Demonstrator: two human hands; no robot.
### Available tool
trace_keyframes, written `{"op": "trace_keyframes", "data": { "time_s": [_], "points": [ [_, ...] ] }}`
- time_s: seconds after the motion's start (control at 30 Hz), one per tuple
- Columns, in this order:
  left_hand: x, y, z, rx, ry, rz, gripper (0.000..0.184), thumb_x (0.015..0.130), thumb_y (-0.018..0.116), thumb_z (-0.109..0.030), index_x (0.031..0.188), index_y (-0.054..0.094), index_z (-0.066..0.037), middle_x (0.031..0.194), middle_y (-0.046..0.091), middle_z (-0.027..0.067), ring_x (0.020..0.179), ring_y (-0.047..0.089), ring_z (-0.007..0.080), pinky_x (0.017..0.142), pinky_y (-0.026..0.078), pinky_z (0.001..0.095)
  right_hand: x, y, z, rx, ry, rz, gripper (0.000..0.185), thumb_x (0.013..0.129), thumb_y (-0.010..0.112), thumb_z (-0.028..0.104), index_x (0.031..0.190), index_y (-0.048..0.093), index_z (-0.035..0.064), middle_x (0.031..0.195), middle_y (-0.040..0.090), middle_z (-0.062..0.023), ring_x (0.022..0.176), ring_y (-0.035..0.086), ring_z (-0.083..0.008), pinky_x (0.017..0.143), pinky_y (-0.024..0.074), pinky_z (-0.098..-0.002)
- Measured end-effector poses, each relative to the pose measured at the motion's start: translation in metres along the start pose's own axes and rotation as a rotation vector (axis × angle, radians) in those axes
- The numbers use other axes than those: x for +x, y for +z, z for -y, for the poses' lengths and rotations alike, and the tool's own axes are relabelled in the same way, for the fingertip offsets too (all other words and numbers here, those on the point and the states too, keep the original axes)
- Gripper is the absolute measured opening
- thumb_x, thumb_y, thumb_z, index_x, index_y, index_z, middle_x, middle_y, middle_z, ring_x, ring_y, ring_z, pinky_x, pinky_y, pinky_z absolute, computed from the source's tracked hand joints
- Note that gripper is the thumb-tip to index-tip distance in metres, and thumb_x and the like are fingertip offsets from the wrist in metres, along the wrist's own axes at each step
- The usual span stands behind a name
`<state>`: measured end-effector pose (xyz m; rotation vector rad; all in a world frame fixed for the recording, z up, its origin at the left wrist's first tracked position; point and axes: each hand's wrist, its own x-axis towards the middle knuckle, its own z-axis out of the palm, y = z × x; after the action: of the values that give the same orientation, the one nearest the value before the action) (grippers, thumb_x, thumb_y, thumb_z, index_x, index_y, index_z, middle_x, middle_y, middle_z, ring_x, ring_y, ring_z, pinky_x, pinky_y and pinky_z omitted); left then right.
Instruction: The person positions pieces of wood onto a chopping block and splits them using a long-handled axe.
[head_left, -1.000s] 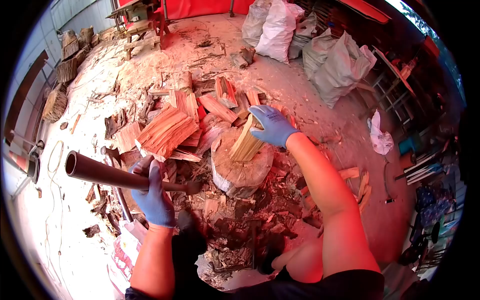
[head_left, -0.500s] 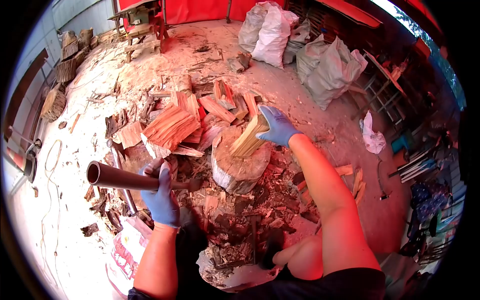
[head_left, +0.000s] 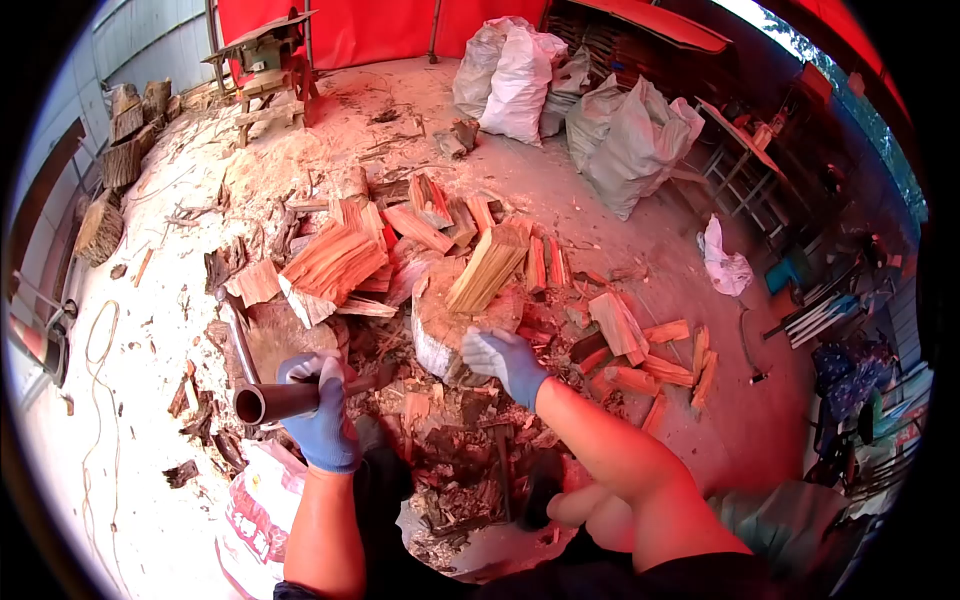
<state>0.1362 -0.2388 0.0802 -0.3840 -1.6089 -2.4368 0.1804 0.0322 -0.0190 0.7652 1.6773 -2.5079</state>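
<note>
My left hand [head_left: 322, 412], in a blue and grey glove, is wrapped round a dark metal pipe-like handle [head_left: 272, 402] whose open end faces me. My right hand [head_left: 508, 362], gloved the same way, is off the wood, over the near edge of the chopping block [head_left: 440, 325], with its fingers stretched and nothing in them. On the block a split log piece [head_left: 488, 268] stands on end, leaning to the right. A pile of split firewood [head_left: 335, 262] lies to the left of and behind the block.
More split pieces [head_left: 620, 328] lie to the right. White sacks [head_left: 515, 85] and grey sacks [head_left: 635, 145] stand at the back. A machine on a wooden stand [head_left: 265, 85] is at the back left, near stacked logs [head_left: 122, 160]. Bark litters the floor by my feet.
My right hand has let go of the log piece and come down toward me. The handle in my left hand has swung, its open end now lower and nearer the hand. The view has shifted.
</note>
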Motion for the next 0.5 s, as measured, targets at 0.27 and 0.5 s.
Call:
{"op": "trace_keyframes", "data": {
  "time_s": [0.27, 0.5],
  "points": [
    [-0.117, 0.049, -0.056, 0.081, 0.156, 0.340, 0.019, 0.072, 0.076, 0.003, 0.079, 0.059, -0.001, 0.081, 0.059, 0.0064, 0.073, 0.057, 0.0172, 0.070, 0.048, 0.0310, -0.131, 0.131, -0.110, 1.209, -0.071, 0.746, 0.079, 0.097, 0.029, 0.072, 0.130, 0.055, 0.0055, 0.115, 0.068, -0.0075, 0.105, 0.065, -0.0208, 0.093, 0.0517, -0.0350],
    [-0.199, 0.024, -0.148, -0.614, -0.024, 0.656, 0.083, 0.083, 0.047, -0.082, 0.119, 0.062, -0.008, 0.098, 0.062, 0.0116, 0.095, 0.058, 0.0275, 0.092, 0.046, 0.0449, -0.272, 0.104, -0.069, 1.149, 0.304, 0.448, 0.015, 0.094, 0.067, 0.026, 0.098, 0.061, 0.0126, 0.092, 0.067, -0.0018, 0.084, 0.067, -0.0155, 0.070, 0.0603, -0.0331]
  ]
}}
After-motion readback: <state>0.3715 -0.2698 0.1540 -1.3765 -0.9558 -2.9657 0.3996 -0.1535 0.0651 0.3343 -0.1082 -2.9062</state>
